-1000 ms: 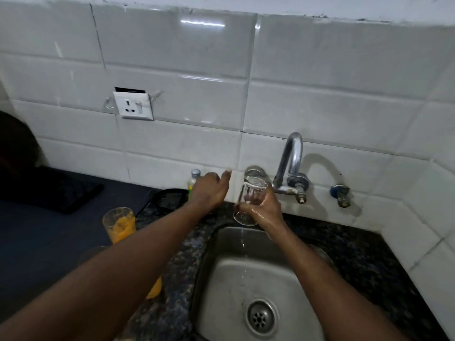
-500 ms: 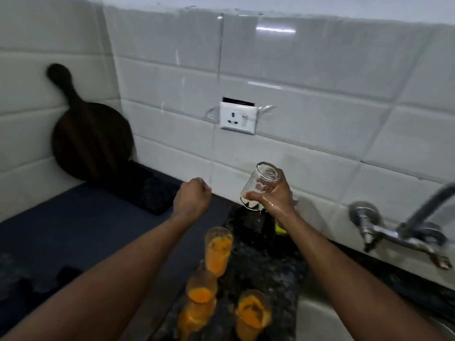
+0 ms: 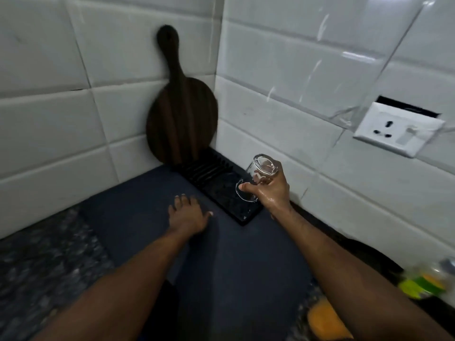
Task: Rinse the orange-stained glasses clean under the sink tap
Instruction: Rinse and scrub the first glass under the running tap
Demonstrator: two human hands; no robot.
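My right hand (image 3: 272, 191) grips a clear, wet glass (image 3: 258, 172), tilted with its base up and its mouth down, above the right end of a black ribbed tray (image 3: 221, 183). My left hand (image 3: 188, 215) hovers with fingers spread and relaxed over the dark blue mat (image 3: 234, 254), empty. An orange-stained glass (image 3: 322, 321) shows blurred at the bottom edge, partly hidden by my right forearm. The sink and tap are out of view.
A dark round wooden board (image 3: 182, 114) leans in the tiled corner behind the tray. A white wall socket (image 3: 396, 129) sits at the right. A blurred yellow-green bottle (image 3: 423, 281) stands at the right edge. Speckled granite counter (image 3: 44, 267) lies to the left.
The view has swung left from the sink to the counter corner. My right hand carried the rinsed glass from the tap over to the black tray. My left hand opened and moved over the mat.
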